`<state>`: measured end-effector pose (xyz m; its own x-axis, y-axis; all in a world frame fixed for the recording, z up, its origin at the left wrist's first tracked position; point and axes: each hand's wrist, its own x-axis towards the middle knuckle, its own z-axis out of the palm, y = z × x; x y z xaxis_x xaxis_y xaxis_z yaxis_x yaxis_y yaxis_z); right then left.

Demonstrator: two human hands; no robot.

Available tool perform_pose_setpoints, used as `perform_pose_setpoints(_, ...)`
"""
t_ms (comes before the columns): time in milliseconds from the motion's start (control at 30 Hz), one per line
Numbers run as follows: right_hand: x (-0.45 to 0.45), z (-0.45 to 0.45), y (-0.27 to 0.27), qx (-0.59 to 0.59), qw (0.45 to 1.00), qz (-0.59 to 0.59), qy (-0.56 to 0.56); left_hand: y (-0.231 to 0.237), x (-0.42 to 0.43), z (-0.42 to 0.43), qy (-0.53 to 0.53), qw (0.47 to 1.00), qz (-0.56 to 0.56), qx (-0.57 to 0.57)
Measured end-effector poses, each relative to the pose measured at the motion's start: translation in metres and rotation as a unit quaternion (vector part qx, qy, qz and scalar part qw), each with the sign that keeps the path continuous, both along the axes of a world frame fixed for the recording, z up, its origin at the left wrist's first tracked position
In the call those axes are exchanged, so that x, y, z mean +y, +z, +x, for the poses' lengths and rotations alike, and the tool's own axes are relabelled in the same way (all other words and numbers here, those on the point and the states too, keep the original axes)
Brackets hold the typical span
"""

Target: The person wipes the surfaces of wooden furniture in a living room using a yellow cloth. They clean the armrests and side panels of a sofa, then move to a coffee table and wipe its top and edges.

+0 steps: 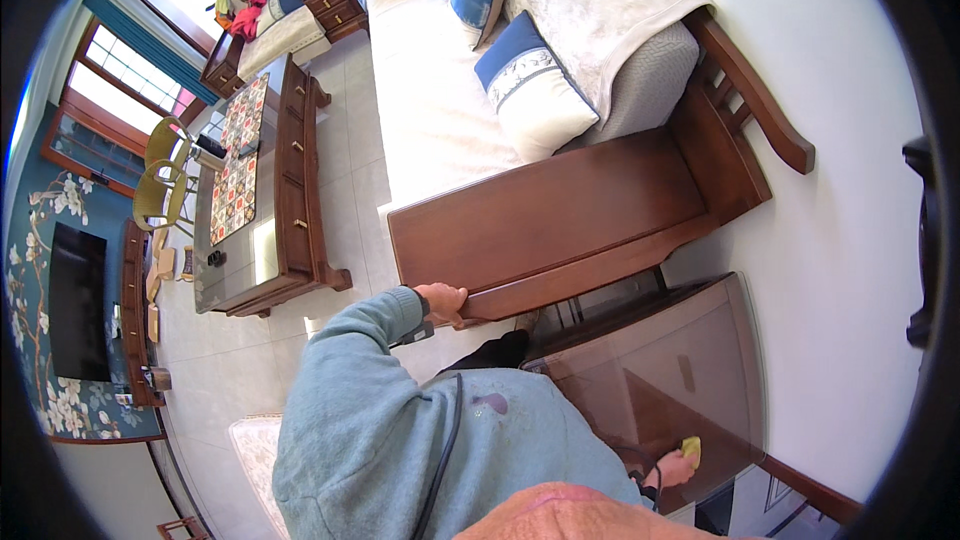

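Note:
My left hand (442, 301) grips the front corner of the wide wooden sofa armrest (555, 217). Low on the right, my right hand (672, 469) holds a yellow cloth or sponge (691, 451) against the glossy top of a brown side table (675, 360). That table stands beside the armrest, close to the white wall, and its top mirrors the surroundings. Part of my right forearm is hidden behind my body. A dark cable (442, 457) runs down the front of my blue-green sweater.
Beyond the armrest, the sofa (442, 105) carries a pale cover and several cushions (536, 82). A wooden coffee table (300, 187) with drawers and a patterned runner (236, 172) stands to the left. Farther off are wicker chairs (161, 199) and a television (79, 300).

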<state>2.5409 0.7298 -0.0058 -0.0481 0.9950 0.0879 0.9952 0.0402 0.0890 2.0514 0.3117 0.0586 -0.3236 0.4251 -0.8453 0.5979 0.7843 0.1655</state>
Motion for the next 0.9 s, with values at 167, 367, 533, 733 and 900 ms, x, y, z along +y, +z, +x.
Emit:
perform_pose_setpoints(167, -0.037, -0.054, 0.006, 0.107, 0.976, -0.019, 0.19, -0.008, -0.02, 0.014, 0.001, 0.992, 0.101, 0.07)
perform_pose_setpoints(367, -0.054, -0.106, -0.001, 0.155, 0.929, -0.04, 0.332, -0.029, -0.061, 0.06, 0.136, 0.947, 0.208, 0.203)
perform_pose_setpoints(533, -0.069, -0.122, -0.004, 0.155, 0.886, -0.088, 0.428, -0.041, -0.122, 0.084, 0.236, 0.905, 0.277, 0.221)
perform_pose_setpoints(733, -0.107, -0.117, -0.008, 0.166, 0.873, -0.11, 0.446, -0.073, -0.181, 0.085, 0.288, 0.94, 0.099, 0.153)
perform_pose_setpoints(900, -0.118, -0.137, 0.005, 0.217, 0.87, -0.194, 0.398, -0.095, -0.204, 0.099, 0.244, 0.966, 0.072, 0.052)
